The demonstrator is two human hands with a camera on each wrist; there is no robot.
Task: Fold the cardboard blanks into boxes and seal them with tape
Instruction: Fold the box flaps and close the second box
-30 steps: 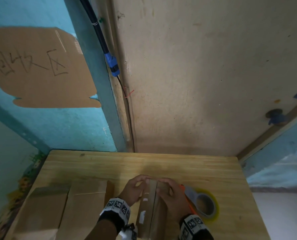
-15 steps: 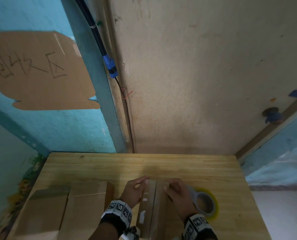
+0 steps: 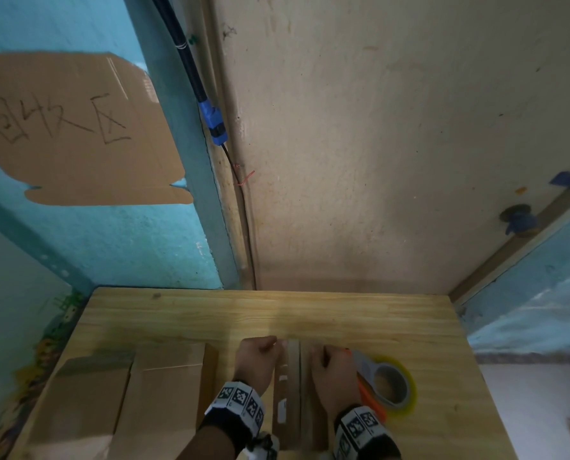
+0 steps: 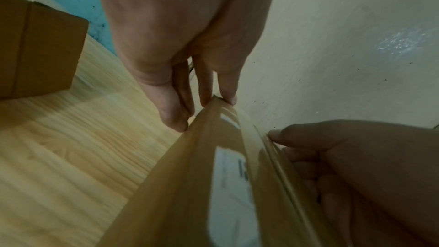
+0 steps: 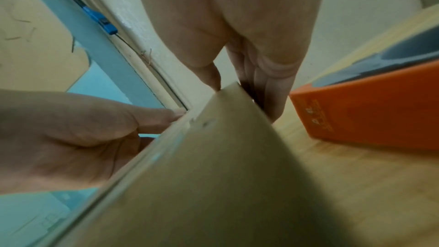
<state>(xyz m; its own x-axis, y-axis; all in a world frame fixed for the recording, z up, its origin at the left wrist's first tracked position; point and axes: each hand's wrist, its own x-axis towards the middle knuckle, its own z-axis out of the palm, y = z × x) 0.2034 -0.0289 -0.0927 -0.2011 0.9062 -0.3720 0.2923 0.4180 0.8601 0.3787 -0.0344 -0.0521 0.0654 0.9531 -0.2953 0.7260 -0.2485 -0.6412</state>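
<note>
Cardboard blank point(image 3: 288, 390), collapsed flat with clear tape already showing along one face, is standing on edge at the near centre of the table point(image 3: 310, 313). Both hands are gripping its far end. The left hand point(image 3: 256, 361) is pinching the left panel, thumb on one side and fingers point(image 4: 206, 82) on the other; the right hand point(image 3: 333, 376) is clamped on the right panel in the same manner. The two hands are sitting close together, separated only by the thickness of the blank, in a position suited to pulling the panels apart.

Judged from this layout, the current blank is at the opening stage: it is not yet squared into a box, its flaps are not yet folded, and whether the tape on it is a finished seam cannot be told from these views.

Just right of the right hand, an orange-handled tape dispenser point(image 3: 381, 381) is lying on the table with its roll loaded, untouched. On the left part of the table, cardboard boxes point(image 3: 124, 403) are lying side by side; the left wrist view shows one with depth and a centre seam, so some of the batch appears already formed. How many blanks remain is not visible.

A cardboard sheet point(image 3: 74, 127) with handwritten marks is hanging on the blue wall behind.
</note>
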